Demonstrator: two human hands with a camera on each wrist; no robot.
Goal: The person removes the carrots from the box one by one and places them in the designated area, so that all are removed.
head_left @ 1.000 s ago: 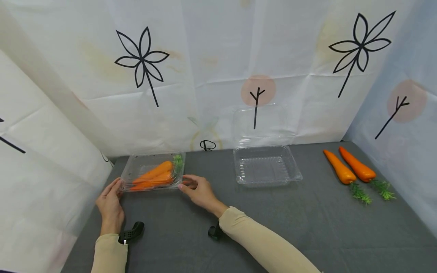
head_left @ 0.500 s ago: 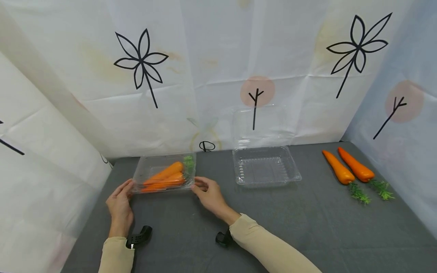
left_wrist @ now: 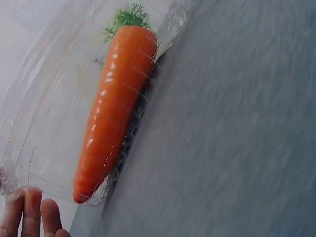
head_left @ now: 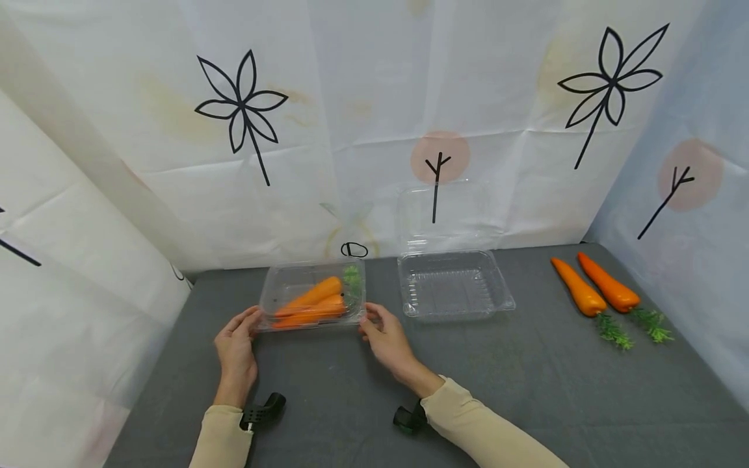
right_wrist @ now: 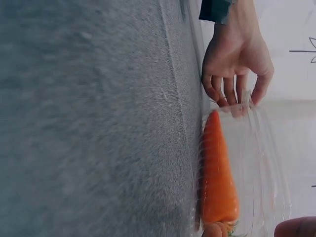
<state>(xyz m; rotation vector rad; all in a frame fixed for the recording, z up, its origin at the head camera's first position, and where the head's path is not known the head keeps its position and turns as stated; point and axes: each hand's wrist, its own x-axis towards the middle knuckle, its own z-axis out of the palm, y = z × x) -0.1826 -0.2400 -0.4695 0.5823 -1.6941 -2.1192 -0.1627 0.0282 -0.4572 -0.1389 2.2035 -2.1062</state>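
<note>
Left hand and right hand, fingers part-curled, pinch opposite ends of 1 lidded box, presumably to hold its carrots level.

The closed box, between seven and eight o'clock in the head view, was clear, glossy plastic; smooth carrots shone inside. The open box at four was glossy plastic too. Creased, matt cloth hung at twelve; matt, finely rough fabric covered the desk at six.
</note>
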